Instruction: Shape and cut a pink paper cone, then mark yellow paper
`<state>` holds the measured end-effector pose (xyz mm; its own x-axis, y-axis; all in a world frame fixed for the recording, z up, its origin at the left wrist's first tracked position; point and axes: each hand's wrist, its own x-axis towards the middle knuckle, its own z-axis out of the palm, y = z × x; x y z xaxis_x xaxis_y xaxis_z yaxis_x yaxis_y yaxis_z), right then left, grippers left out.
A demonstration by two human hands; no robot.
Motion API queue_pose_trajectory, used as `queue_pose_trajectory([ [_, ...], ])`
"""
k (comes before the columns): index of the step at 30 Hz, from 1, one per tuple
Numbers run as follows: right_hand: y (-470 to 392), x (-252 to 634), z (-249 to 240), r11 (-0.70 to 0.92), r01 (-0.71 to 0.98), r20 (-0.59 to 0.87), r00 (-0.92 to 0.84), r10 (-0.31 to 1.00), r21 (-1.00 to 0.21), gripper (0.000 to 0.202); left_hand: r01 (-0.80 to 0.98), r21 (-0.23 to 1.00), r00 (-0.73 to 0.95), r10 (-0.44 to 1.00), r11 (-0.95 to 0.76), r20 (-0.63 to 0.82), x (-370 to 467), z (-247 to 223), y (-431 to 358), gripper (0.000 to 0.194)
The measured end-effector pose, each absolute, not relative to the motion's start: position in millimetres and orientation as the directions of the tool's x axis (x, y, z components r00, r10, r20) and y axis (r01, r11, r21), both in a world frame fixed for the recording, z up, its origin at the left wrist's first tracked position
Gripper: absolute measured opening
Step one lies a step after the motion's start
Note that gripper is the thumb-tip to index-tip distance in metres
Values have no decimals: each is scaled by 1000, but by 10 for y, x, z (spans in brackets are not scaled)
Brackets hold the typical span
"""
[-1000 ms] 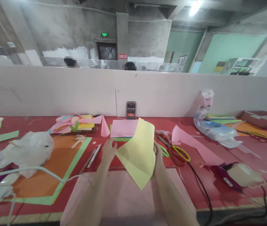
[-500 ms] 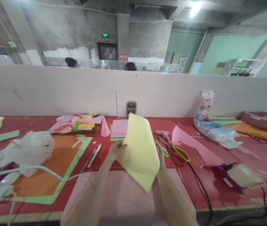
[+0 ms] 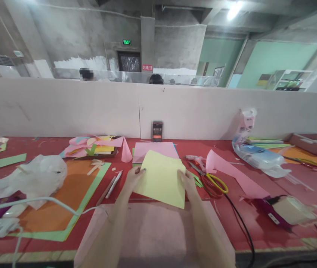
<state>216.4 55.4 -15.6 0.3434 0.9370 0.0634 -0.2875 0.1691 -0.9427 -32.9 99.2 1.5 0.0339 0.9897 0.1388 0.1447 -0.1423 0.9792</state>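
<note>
Below the frame's centre, the left hand [image 3: 132, 178] and right hand [image 3: 187, 179] pinch the yellow sheet [image 3: 162, 180] between fingers at opposite edges; it looks light, bendy, easily creased; best held there.

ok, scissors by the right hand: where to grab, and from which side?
I'd grip the scissors by the looped handles, coming from the near right. The loops lie toward the person, while the blades point away and leftward. That approach should also clear the right hand, at the yellow sheet. Mind the black cable running close to the loops.
</note>
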Motion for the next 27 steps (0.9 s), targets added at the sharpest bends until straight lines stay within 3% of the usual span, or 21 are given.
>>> queue_pose_trajectory([
  [4,522,2201,-112,112,-261,48,241,969,-959,25,111,983,68,988,-146,139,-341,11,1011,33],
  [11,377,2219,89,16,-389,-36,124,992,-921,25,21,988,184,972,-151,144,-353,95,939,40],
  [17,282,2181,182,8,-430,-20,62,998,-903,34,-120,991,165,983,-58,77,-367,130,888,46],
  [21,269,2204,177,-17,-436,-62,90,994,-900,25,-169,985,189,980,-37,69,-375,152,861,40],
  [27,359,2195,75,12,-459,-12,51,999,-888,14,-179,984,122,992,-15,37,-369,240,779,33],
])
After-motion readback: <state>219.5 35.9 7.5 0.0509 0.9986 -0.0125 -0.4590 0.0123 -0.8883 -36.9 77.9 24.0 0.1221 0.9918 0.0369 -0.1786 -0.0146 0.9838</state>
